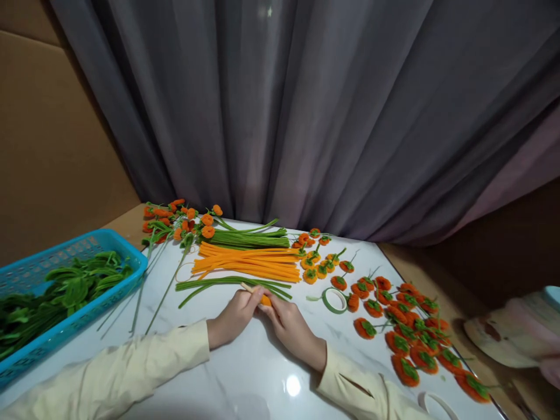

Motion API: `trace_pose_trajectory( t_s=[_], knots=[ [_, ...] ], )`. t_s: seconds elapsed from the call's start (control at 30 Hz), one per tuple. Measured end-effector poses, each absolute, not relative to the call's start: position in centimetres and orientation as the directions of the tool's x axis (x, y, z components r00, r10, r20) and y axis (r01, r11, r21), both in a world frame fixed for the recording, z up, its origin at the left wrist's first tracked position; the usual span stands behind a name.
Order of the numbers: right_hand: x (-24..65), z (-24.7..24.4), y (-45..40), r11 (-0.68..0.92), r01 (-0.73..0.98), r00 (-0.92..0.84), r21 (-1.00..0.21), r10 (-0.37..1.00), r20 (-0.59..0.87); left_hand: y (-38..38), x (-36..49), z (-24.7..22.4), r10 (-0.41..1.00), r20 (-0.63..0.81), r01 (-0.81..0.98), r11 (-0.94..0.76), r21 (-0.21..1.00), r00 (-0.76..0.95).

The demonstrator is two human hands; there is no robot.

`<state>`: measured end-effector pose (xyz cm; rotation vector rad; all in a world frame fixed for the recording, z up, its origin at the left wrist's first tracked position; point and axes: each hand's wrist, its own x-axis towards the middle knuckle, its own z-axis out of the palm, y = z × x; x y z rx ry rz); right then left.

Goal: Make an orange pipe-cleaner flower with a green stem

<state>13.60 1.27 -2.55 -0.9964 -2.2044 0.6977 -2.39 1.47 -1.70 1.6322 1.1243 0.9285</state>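
Orange fuzzy piece (265, 300) sat right between fingertips of both hands, low over white marbled tabletop (262, 373)! Right hand (297, 332): thumb and fingers nearly closed, pinching piece. Left hand (231, 319): curled tight, thumb and fingers gripping pale slim stick (247, 287), its end poking out up and left. Exact contact at tips too small to tell. Just beyond lay green pipe cleaners (231, 282), then orange pipe cleaners (249, 262); green tape roll (335, 300) rested to right, near orange flower heads (409, 335).
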Motion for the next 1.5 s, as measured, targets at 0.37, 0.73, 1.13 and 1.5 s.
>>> trace_pose_trajectory(
  t_s=[0.37,0.73,1.13,1.5],
  knots=[
    [13.6,-2.4,1.3,0.529,0.462,-0.524,-0.712,0.81,0.262,1.5,-2.5,-1.1,0.946,0.032,0.25,-0.118,0.961,0.321],
    [13.5,-2.0,1.3,0.533,0.476,-0.527,-0.7,0.81,0.258,1.6,-2.6,-1.4,0.944,0.033,0.234,-0.115,0.965,0.327],
    [13.9,-2.0,1.2,0.576,0.468,-0.56,-0.67,0.78,0.279,1.3,-2.7,-1.0,0.936,0.041,0.262,-0.14,0.955,0.349],
    [13.9,-2.8,0.7,0.651,0.484,-0.539,-0.585,0.748,0.386,0.5,-2.5,-1.1,0.898,0.062,0.267,-0.194,0.944,0.436]
  ],
)
